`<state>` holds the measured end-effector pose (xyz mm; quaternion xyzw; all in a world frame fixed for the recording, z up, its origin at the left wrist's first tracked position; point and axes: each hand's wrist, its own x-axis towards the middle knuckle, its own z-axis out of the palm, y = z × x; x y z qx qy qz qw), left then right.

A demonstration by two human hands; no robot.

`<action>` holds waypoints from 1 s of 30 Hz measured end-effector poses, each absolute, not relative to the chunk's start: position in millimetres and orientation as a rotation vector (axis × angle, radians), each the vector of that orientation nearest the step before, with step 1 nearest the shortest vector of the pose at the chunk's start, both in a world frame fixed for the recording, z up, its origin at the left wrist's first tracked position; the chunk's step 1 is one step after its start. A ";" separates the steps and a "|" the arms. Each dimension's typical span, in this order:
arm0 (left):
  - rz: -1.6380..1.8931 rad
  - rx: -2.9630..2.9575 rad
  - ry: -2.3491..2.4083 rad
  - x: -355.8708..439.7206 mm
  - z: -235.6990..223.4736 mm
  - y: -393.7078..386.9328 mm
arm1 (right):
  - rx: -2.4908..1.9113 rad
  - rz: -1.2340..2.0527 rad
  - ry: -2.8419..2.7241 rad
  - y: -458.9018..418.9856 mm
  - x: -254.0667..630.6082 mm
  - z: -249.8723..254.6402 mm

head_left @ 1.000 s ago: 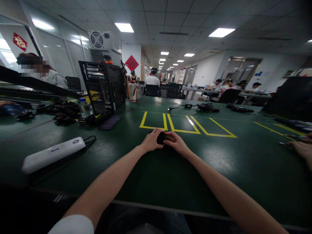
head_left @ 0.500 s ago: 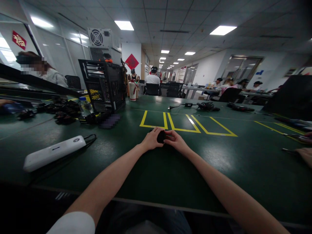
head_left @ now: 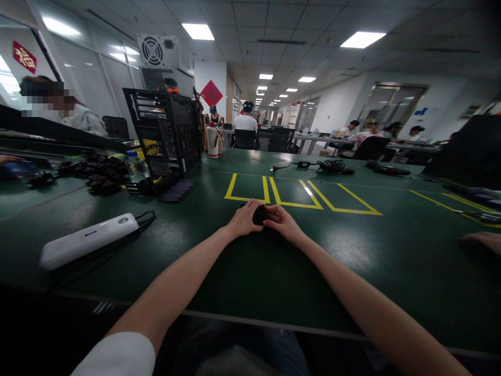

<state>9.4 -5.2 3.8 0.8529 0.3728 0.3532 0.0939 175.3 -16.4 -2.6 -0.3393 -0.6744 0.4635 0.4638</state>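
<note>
A small black part (head_left: 259, 214) is held between my two hands over the green table (head_left: 270, 271); its exact kind is too dark to make out. My left hand (head_left: 246, 218) wraps around it from the left, fingers closed. From the other side, my right hand (head_left: 282, 221) pinches its right edge with thumb and fingers. Just beyond my hands lie yellow tape outlines (head_left: 293, 205) on the tabletop. Both forearms reach forward across the table's near edge.
To the left lies a white power strip (head_left: 90, 237) with a black cord. Behind it stand a black computer case (head_left: 164, 133), a bottle (head_left: 136, 167) and a pile of black parts (head_left: 102, 172). A black cable (head_left: 332, 167) lies at the back. Another person's hand (head_left: 483, 240) rests at right.
My hands stay together on the black part with hardly any shift. The view has tilted slightly. At the right, the other person's hand has moved, and the tool beside it no longer shows there.
</note>
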 end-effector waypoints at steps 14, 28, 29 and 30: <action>1.050 2.584 1.109 10.2 1.4 -4.9 | -0.821 1.130 -1.669 -15.5 177.4 -4.2; 1.055 2.539 1.140 10.9 1.8 -8.7 | -0.813 1.122 -1.688 -16.5 177.1 -4.6; 1.056 2.540 1.135 10.8 1.9 -8.6 | -0.807 1.124 -1.683 -16.7 177.0 -4.8; 1.058 2.541 1.130 10.9 1.9 -8.4 | -0.807 1.123 -1.676 -16.8 176.7 -4.9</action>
